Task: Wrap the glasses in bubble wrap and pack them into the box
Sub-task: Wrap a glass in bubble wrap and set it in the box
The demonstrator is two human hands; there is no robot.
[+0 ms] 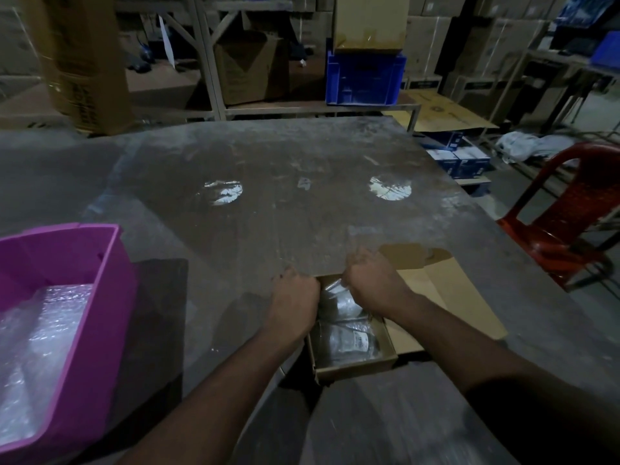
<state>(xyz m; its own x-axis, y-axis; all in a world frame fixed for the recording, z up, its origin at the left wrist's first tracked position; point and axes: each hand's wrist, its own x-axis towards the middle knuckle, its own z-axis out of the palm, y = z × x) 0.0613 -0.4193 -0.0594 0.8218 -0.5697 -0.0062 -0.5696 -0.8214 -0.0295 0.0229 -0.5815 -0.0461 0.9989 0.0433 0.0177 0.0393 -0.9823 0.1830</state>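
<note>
Grey, scuffed table (pixel 268 182) carries everything I see: one purple bin (pixel 100 283) of bubble wrap (pixel 43 330) at far left, one open cardboard box (pixel 355 364) near the front edge. Inside the box lie what look like two wrapped glasses (pixel 349 340), though dim light blurs them. Both fists curl over the farther bundle: left hand (pixel 295 297) and right hand (pixel 369 280) gripping its wrap. Its long axis apparently runs left-to-right between them.

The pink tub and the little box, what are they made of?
The pink tub looks like plastic: smooth, evenly coloured moulded walls with a slight sheen. The little box looks like cardboard: matt brown, thin walls with folded flaps. The dim light leaves finer texture unclear.
</note>
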